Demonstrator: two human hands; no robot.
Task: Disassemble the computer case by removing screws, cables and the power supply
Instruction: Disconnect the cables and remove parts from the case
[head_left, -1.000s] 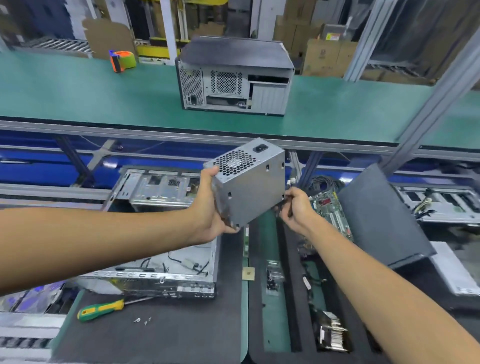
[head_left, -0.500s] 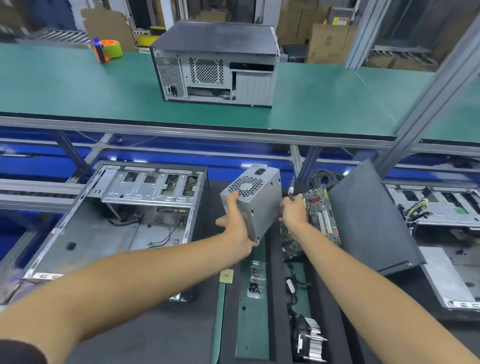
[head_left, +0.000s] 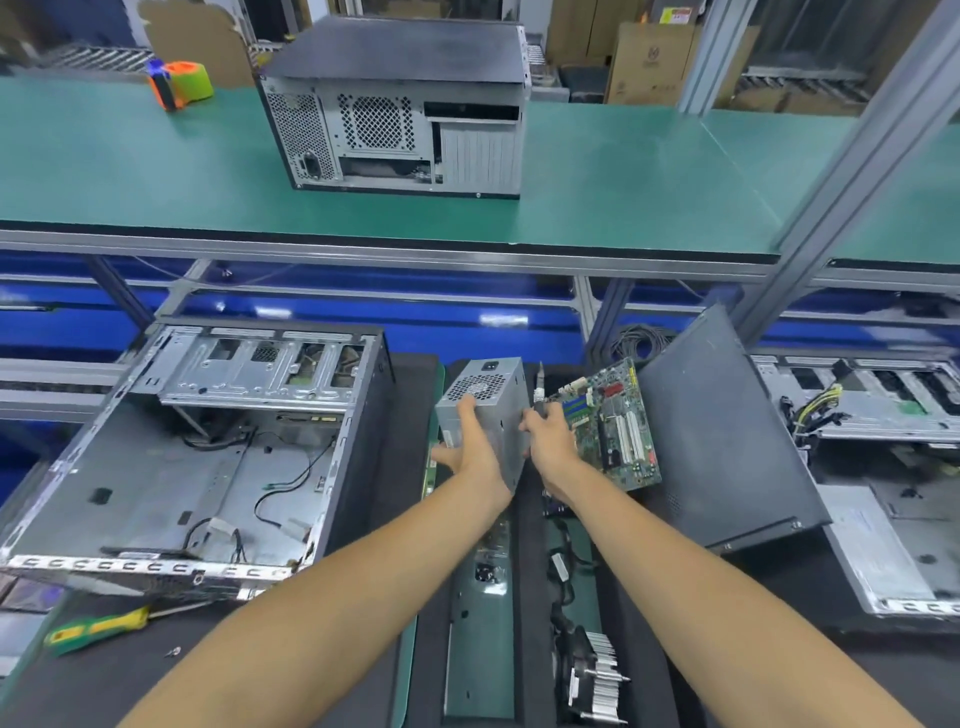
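Left hand (head_left: 470, 447) is gripping power supply (head_left: 491, 410) | right hand (head_left: 548, 441) is pinching a thin tool, bracing unit's side | open case (head_left: 197, 447) is lying left.

Both hands on power supply (head_left: 485, 410) — left hand (head_left: 470, 447), right hand (head_left: 550, 441) — beside motherboard (head_left: 610, 423).

No text can be read with any certainty. The brown cardboard box (head_left: 647, 62) behind the green bench bears a faint round printed mark and lines of print below it, too blurred to make out. A yellow and red sticker (head_left: 676, 14) above that box carries print too small to read
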